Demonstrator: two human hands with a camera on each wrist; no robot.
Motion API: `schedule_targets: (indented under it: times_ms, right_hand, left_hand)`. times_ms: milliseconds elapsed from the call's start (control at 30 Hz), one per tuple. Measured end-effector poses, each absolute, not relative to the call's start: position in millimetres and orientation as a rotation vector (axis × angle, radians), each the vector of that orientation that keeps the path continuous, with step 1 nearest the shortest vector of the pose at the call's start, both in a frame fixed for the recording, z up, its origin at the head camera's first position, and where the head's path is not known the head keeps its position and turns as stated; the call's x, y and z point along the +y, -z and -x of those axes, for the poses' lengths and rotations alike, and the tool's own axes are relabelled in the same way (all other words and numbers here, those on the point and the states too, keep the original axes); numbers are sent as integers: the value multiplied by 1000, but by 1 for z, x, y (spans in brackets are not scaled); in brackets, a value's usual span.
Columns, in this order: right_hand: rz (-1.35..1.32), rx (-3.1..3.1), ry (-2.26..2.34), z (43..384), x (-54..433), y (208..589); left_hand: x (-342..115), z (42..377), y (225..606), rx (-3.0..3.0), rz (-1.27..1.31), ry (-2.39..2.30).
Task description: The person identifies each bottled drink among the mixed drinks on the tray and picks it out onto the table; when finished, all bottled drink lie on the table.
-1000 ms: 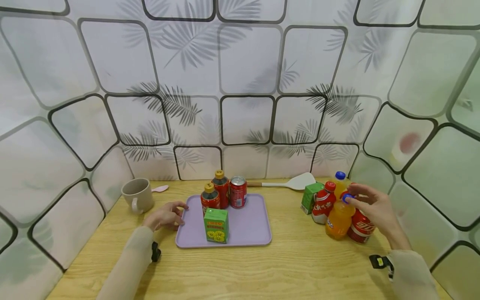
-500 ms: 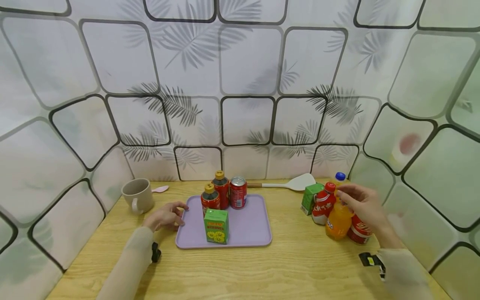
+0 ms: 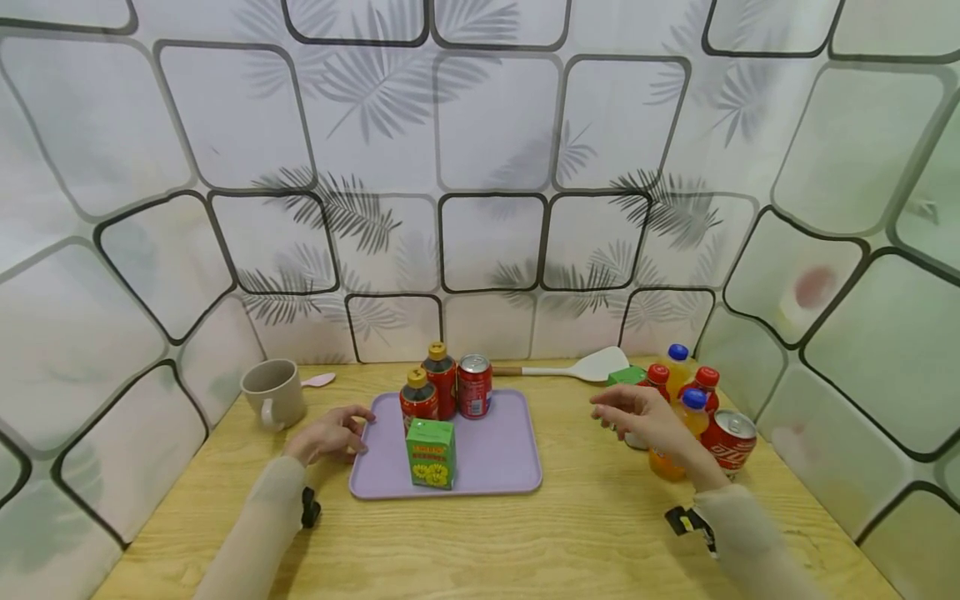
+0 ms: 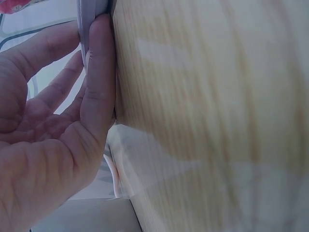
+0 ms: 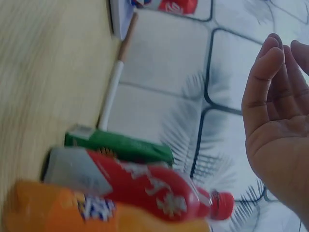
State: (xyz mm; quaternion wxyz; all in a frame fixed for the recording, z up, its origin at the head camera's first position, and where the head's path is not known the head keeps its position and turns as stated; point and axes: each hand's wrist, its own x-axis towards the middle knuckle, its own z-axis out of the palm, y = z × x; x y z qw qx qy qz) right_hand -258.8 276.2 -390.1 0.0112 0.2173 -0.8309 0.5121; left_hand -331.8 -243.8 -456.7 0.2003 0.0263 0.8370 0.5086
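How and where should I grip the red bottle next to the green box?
Best by its neck, just under the cap, probably from above. The red bottle stands upright, its body closely flanked by the green box and an orange bottle, leaving little room at the sides. The neck is narrower and rises above the box.

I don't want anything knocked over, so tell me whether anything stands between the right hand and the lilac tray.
Nothing visible does: in the head view, only wooden tabletop lies between the right hand and the lilac tray. The white spatula lies farther back.
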Motion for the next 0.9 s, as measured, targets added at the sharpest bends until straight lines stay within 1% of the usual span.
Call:
schedule_targets:
  times_ms: [300,567,733,900]
  right_hand:
    - [-714,-2640,-1850,276,240,408]
    - [-617,-2574,-2079,300,216,427]
    - [-645,-2628,-2017,312,196,443]
    - [-633,-2664,-1930,320,179,451]
  left_hand:
    - [-244,332,458,2337,-86,-1421]
    - [-244,331,459,2349,-80,-1421]
    - [-245,331,459,2353,-90,-1419]
    - [-243,332,458,2349,-95,-1422]
